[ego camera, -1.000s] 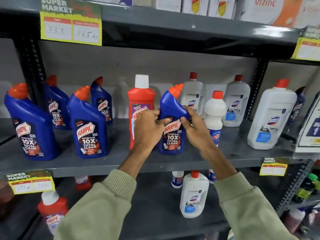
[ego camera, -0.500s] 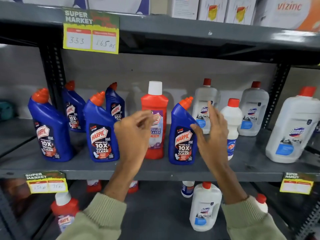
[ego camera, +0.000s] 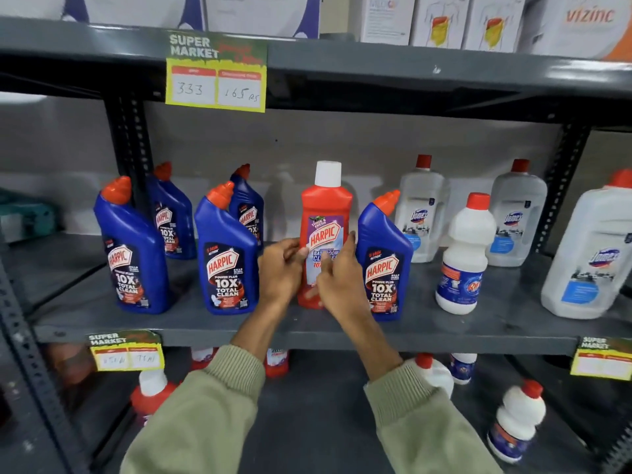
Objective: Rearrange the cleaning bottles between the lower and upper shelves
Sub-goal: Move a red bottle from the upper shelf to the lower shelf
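A red Harpic bottle [ego camera: 326, 206] with a white cap stands upright at the middle of the upper shelf [ego camera: 444, 333]. My left hand [ego camera: 280, 271] grips its left side. My right hand [ego camera: 338, 285] wraps its front and right side, thumb up. Touching close on the right stands a blue Harpic bottle [ego camera: 383, 261], free of both hands. More blue Harpic bottles [ego camera: 225, 254] stand to the left. On the lower shelf [ego camera: 325, 422] are a red bottle [ego camera: 152, 391] and small white bottles [ego camera: 519, 419], partly hidden by my sleeves.
White Domex bottles [ego camera: 422, 206] and a small white red-capped bottle [ego camera: 466, 254] fill the shelf's right side, with a large jug [ego camera: 595, 254] at the far right. A black upright post [ego camera: 131, 138] stands behind the left blue bottles. Boxes sit on the top shelf [ego camera: 376, 63].
Both hands let go of the blue Harpic bottle, which now stands on the shelf, then moved left and closed on the red bottle. The camera view shifted left.
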